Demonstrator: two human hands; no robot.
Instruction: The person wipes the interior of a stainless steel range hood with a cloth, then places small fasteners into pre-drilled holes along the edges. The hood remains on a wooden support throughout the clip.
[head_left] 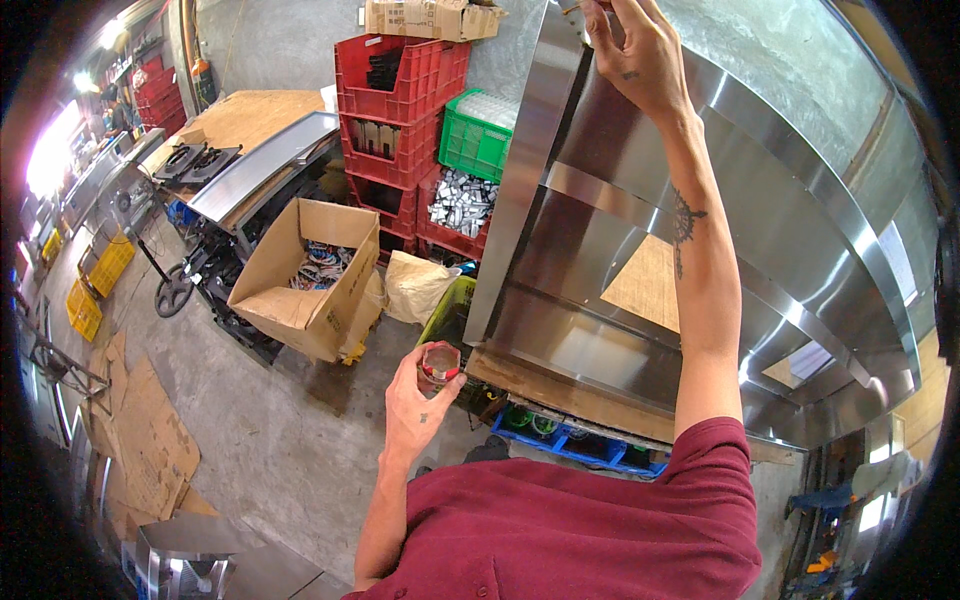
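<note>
At the lower middle, my left hand (415, 405) is wrapped round a small round container (439, 365) with a reddish rim, its top facing up. My right arm stretches far up and forward. My right hand (640, 50) is closed at the top edge of the view, by the left border of a large stainless steel panel frame (610, 210). A thin brownish tip shows at its fingers, but what they hold is too small to name. The steel frame has several rectangular openings and stands on a wooden-edged bench (570, 385).
Red crates (395, 150) are stacked behind, beside a green crate (480, 135) and a bin of silvery metal parts (460, 203). An open cardboard box (300, 270) stands left of them. Below the bench sits a blue crate (580, 447). Flattened cardboard (150, 430) lies on the floor.
</note>
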